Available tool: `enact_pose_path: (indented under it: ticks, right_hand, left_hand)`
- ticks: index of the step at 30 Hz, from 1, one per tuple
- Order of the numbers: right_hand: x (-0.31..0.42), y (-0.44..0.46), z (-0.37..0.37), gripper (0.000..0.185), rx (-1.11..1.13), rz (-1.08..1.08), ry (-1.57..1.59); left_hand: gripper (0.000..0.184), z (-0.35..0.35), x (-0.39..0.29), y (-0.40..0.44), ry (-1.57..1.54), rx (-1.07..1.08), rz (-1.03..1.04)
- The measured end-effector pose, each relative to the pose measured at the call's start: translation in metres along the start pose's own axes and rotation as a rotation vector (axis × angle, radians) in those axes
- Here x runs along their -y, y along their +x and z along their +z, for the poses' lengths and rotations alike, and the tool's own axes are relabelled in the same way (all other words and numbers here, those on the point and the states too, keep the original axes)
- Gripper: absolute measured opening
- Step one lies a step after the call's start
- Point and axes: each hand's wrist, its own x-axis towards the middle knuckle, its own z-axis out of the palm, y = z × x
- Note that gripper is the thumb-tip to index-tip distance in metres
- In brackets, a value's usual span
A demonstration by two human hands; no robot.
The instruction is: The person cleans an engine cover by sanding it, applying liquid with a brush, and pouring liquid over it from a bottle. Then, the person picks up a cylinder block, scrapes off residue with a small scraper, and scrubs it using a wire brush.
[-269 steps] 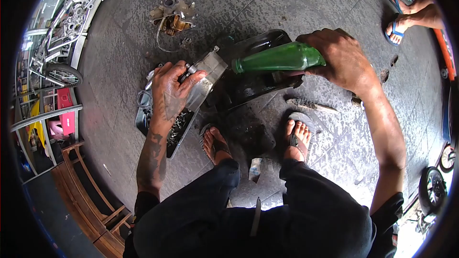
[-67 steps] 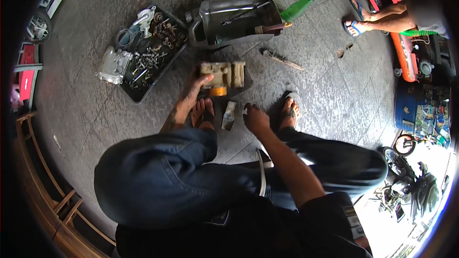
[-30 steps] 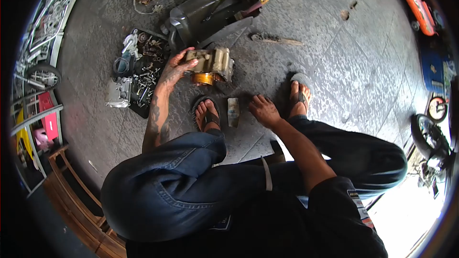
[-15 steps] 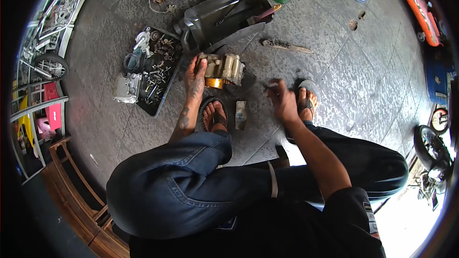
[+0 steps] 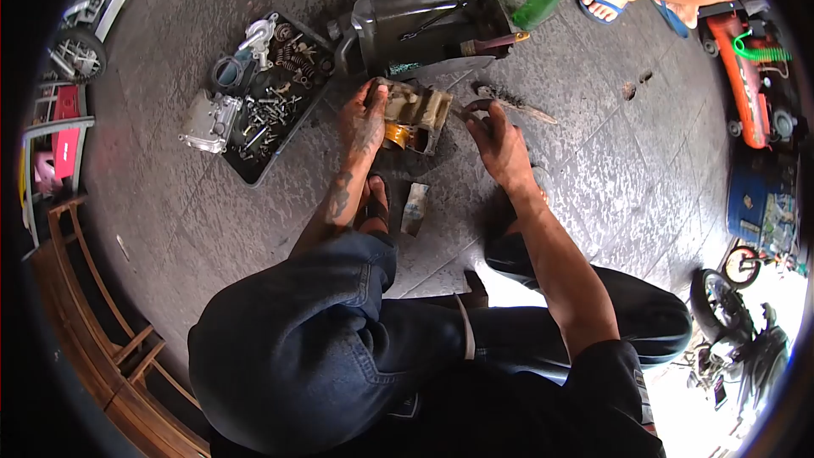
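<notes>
My left hand (image 5: pixel 365 119) grips the left end of a tan metal engine part (image 5: pixel 417 108) with an orange-gold piece underneath. Just right of that part is my right hand (image 5: pixel 494 140), its fingers pinched together on something thin and dark that I cannot make out. Behind the engine part lies a dark cut-open container (image 5: pixel 369 24) with a brush (image 5: pixel 496 42) across its right end. To the left, a black tray (image 5: pixel 250 178) holds bolts, springs and metal parts.
A green bottle (image 5: pixel 543 2) stands right of the container. A wooden stick (image 5: pixel 530 110) and a small packet (image 5: pixel 414 209) lie on the floor. A person's sandalled foot (image 5: pixel 604 2) is at the upper right, near an orange machine (image 5: pixel 739 85). A wooden bench (image 5: pixel 93 339) is at lower left.
My right hand has moved from above the floor up to the right side of the engine part. The engine part is tilted differently in my left hand. The green bottle, earlier held, now stands on the floor.
</notes>
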Motion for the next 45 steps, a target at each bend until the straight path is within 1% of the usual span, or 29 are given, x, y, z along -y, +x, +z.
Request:
enact_pose_path:
  ticks: [2, 5, 7, 8, 10, 11, 13, 14, 16, 19, 20, 21, 24, 26, 27, 30, 31, 33, 35, 37, 39, 41, 43, 45]
  right_hand:
    - [0.004, 0.008, 0.001, 0.022, 0.021, 0.013, -0.028]
    - [0.001, 0.018, 0.009, 0.020, -0.012, -0.048, -0.057]
    - [-0.001, 0.021, 0.016, 0.018, -0.044, -0.079, -0.168]
    - [-0.002, 0.020, 0.019, 0.018, -0.036, -0.082, -0.173]
    - [0.002, 0.018, 0.021, 0.018, -0.098, -0.078, -0.340]
    - [0.002, 0.016, 0.023, 0.018, -0.086, -0.083, -0.348]
    - [0.002, 0.015, 0.024, 0.017, -0.131, -0.099, -0.327]
    - [0.003, 0.014, 0.024, 0.017, -0.119, -0.105, -0.335]
    - [0.007, 0.012, 0.023, 0.013, -0.106, -0.020, -0.073]
    - [0.012, 0.000, 0.028, 0.012, -0.130, -0.010, 0.011]
    - [0.015, -0.005, 0.026, 0.014, -0.077, 0.045, -0.017]
    - [0.013, -0.006, 0.025, 0.014, -0.075, 0.046, -0.018]
    - [0.009, -0.006, 0.021, 0.014, -0.036, -0.014, 0.029]
    - [0.013, 0.004, 0.018, 0.018, -0.077, 0.067, 0.003]
    - [0.011, 0.007, 0.019, 0.018, -0.080, 0.067, 0.001]
    - [0.011, 0.008, 0.031, 0.013, -0.197, 0.020, -0.243]
    - [0.011, 0.005, 0.032, 0.013, -0.197, 0.016, -0.243]
    - [0.005, -0.002, 0.034, 0.014, -0.182, -0.089, -0.030]
    - [0.000, -0.004, 0.033, 0.014, -0.143, -0.090, -0.039]
    - [0.008, -0.003, 0.027, 0.013, -0.109, 0.000, -0.027]
    - [0.004, 0.003, 0.030, 0.011, -0.144, -0.004, -0.060]
    - [-0.009, 0.010, 0.037, 0.012, -0.195, -0.051, -0.183]
    - [-0.003, 0.009, 0.030, 0.012, -0.175, -0.053, -0.215]
    - [0.003, 0.003, 0.023, 0.010, -0.091, -0.152, -0.352]
  left_hand:
    - [0.050, 0.001, 0.007, 0.000, 0.032, -0.014, 0.006]
    - [0.050, 0.000, -0.002, -0.004, 0.021, -0.027, 0.054]
    - [0.049, 0.000, -0.004, -0.005, 0.057, -0.014, 0.069]
    - [0.049, 0.000, -0.005, -0.006, 0.052, -0.021, 0.063]
    - [0.047, 0.001, -0.009, -0.006, 0.034, -0.002, 0.023]
    - [0.047, 0.001, -0.011, -0.007, 0.026, -0.011, 0.014]
    - [0.046, 0.001, -0.008, -0.005, 0.053, -0.006, 0.049]
    - [0.046, 0.002, -0.005, -0.005, 0.045, -0.016, 0.041]
    - [0.046, 0.004, 0.001, -0.002, -0.022, -0.008, -0.012]
    - [0.046, 0.004, 0.003, -0.003, -0.008, -0.021, 0.029]
    - [0.046, 0.003, 0.003, -0.004, -0.009, -0.022, 0.028]
    - [0.047, 0.002, 0.003, -0.005, -0.008, -0.018, 0.031]
    - [0.047, 0.001, 0.002, -0.004, -0.019, -0.011, 0.015]
    - [0.047, 0.002, 0.002, -0.006, -0.031, -0.007, -0.001]
    - [0.047, 0.001, -0.003, -0.009, -0.038, -0.010, -0.011]
    - [0.045, 0.002, -0.004, -0.007, -0.046, -0.019, -0.018]
    - [0.045, 0.003, -0.001, -0.006, -0.047, -0.020, -0.018]
    - [0.045, 0.003, 0.002, -0.006, -0.040, -0.029, 0.020]
    - [0.045, 0.002, 0.004, -0.005, -0.027, -0.037, 0.051]
    - [0.050, 0.001, -0.002, -0.008, -0.003, -0.034, 0.029]
    - [0.050, 0.001, 0.005, -0.007, -0.024, -0.018, 0.022]
    - [0.049, 0.002, 0.008, -0.002, -0.043, -0.011, 0.024]
    - [0.044, 0.003, 0.006, -0.006, -0.001, -0.052, 0.069]
    - [0.043, 0.002, -0.001, -0.008, -0.007, -0.045, 0.045]
